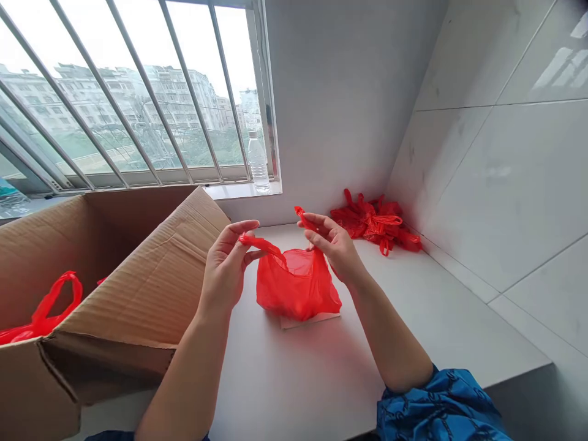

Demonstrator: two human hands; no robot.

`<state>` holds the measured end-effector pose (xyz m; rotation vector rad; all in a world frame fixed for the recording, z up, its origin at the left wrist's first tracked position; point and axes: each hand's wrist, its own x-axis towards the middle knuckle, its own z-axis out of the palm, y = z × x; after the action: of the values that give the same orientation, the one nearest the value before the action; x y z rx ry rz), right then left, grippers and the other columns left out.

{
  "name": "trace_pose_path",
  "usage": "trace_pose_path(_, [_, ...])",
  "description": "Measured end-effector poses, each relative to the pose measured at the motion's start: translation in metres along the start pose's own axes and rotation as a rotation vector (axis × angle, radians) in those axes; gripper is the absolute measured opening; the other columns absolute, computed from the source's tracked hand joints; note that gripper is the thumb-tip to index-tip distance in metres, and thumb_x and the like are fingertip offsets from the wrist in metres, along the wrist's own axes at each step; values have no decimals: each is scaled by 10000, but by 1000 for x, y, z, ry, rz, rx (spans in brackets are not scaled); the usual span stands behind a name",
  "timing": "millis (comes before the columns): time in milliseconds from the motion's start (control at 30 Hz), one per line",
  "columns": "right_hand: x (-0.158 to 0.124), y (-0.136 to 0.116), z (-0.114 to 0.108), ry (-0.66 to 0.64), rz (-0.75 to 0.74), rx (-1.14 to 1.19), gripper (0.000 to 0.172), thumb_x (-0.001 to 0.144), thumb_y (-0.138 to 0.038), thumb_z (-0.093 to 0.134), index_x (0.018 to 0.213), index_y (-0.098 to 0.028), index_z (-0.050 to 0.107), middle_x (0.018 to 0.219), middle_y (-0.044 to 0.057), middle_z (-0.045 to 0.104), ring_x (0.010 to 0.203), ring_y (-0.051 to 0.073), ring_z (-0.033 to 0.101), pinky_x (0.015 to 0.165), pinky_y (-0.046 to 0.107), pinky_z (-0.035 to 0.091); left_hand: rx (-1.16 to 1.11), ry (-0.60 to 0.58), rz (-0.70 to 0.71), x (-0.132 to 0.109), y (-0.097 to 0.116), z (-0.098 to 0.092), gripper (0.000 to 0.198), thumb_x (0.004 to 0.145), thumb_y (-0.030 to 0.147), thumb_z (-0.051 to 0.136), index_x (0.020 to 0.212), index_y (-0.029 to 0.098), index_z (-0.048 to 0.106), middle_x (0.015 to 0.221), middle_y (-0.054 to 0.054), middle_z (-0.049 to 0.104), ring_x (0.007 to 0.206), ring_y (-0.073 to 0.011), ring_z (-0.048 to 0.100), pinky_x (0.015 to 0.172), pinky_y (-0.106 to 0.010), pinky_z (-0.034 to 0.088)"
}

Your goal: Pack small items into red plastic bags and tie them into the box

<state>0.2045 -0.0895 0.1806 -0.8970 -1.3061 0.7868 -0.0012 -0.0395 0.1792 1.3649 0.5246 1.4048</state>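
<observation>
A red plastic bag (298, 288) sits in front of me near the middle of the white counter, its two handles pulled up and apart. My left hand (227, 263) pinches the left handle between thumb and fingers. On the other side, my right hand (333, 245) grips the right handle, whose tip sticks out above the fingers. The bag looks filled out at the bottom, but its contents cannot be made out. Beneath it, the edge of a flat, pale piece (310, 321) shows on the counter.
An open cardboard box (151, 269) stands at the left, with a red plastic bag (50, 309) inside. Several red bags (372, 220) lie heaped in the back right corner. On the sill of the barred window stands a clear plastic bottle (258, 162). A tiled wall (509, 184) bounds the right.
</observation>
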Motion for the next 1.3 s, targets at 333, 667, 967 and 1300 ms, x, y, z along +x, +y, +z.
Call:
trace_pose_path(333, [-13,8,26,-128,16,-227,348,957,-516,527,1035,-242,727,939,30,699,612,109,541,639,277,492,318,-152,333,-17,-4,10,327,890,278,664,1212,244,617,1243,-79,619,1210,-253,586,1050,-436,488])
trace_pose_path(667, [-1,19,1,-96,195,85,419,904,-579,584,1113,-235,699,677,-29,592,554,95,500,532,219,444,102,-482,-226,-12,-52,17,739,870,369,691,1500,328,308,1026,-51,683,1012,-227,673,895,-378,514])
trace_pose_path(967, [-9,-2,-6,-251,-45,-329,253,878,-360,680,1107,-253,668,948,14,653,810,142,639,741,288,543,-111,-454,-388,-8,-43,13,527,864,400,675,1351,269,521,1099,-91,678,978,-237,664,818,-356,519])
trace_pose_path(1300, [-19,-7,11,-105,-325,-693,180,913,-413,640,929,-244,579,947,20,611,803,155,611,676,276,533,530,-257,-26,-11,-49,13,259,928,404,542,882,203,699,662,18,569,594,-120,469,534,-235,306])
